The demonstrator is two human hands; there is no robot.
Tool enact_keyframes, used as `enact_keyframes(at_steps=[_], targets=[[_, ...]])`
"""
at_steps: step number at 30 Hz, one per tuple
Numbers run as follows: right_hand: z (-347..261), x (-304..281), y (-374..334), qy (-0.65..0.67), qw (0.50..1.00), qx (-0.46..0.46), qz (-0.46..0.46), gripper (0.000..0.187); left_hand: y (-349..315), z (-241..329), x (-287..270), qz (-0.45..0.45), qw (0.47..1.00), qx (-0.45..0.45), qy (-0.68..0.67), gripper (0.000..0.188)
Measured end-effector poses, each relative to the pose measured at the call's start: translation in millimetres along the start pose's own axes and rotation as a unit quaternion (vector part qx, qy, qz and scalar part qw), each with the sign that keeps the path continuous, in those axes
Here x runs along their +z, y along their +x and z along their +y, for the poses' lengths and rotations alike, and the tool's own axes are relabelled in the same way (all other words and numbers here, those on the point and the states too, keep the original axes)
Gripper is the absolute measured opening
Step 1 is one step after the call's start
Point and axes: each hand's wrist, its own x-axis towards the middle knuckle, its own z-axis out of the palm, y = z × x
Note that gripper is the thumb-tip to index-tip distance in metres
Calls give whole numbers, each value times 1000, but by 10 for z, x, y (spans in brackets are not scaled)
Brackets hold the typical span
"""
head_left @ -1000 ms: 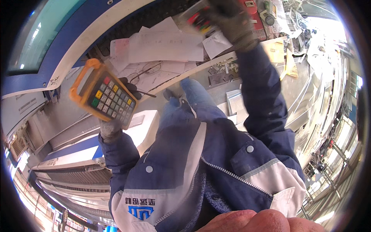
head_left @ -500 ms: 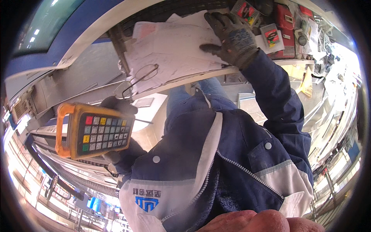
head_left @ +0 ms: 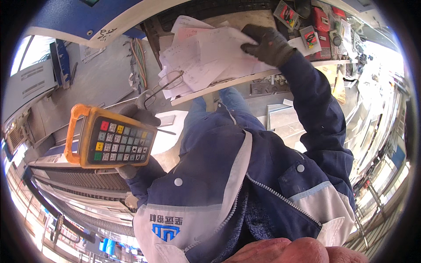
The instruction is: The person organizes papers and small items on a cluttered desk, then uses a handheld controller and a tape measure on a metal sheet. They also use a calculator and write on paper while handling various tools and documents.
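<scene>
My gloved left hand is wrapped round a yellow-orange handheld control pendant with several coloured keys and an orange handle at its left end. A pair of thin-framed eyeglasses sticks out from the same hand, overlapping the papers in view. On the far side, a pile of loose white paper sheets covers part of a narrow table. My gloved right hand is at the pile's right side, with the corner of a top sheet between thumb and fingers. The fingertips are partly hidden.
Right of the papers lie two small clear boxes with red-and-black contents and a red case. The light table edge runs in front of my legs. A blue-and-white machine housing stands at upper left, above a grey surface with cables.
My right hand has gone from spread over the papers to closing on a sheet's corner. The papers have shifted and fanned out, baring brown tabletop behind. The view has swung slightly.
</scene>
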Motion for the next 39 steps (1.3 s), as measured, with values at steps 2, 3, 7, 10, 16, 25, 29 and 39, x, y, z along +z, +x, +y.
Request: enact_keyframes(at_steps=[2,3,7,10,16,25,29,39], targets=[[25,-283,-112,-26,995,-46,81,43,1,-23,-46,-3,1000,0,-6,124],[63,-469,-180,38,993,-53,99,46,6,-39,-66,-4,1000,1,-10,125],[230,-938,-457,-65,961,-96,252,65,27,-102,-111,-9,1000,2,-15,126],[262,-979,-611,337,921,-26,192,66,30,-100,-119,-13,1000,-1,-19,127],[91,-581,-506,139,985,-25,100,60,-36,-55,-138,-17,1000,-14,-19,128],[191,-31,-239,-200,965,-132,111,66,-53,-105,-140,-16,999,-21,-24,131],[46,61,-316,-186,972,-122,81,73,-24,-130,-36,-14,999,6,30,119],[-273,79,-351,-66,987,-34,-144,54,-65,7,7,28,999,-7,25,115]])
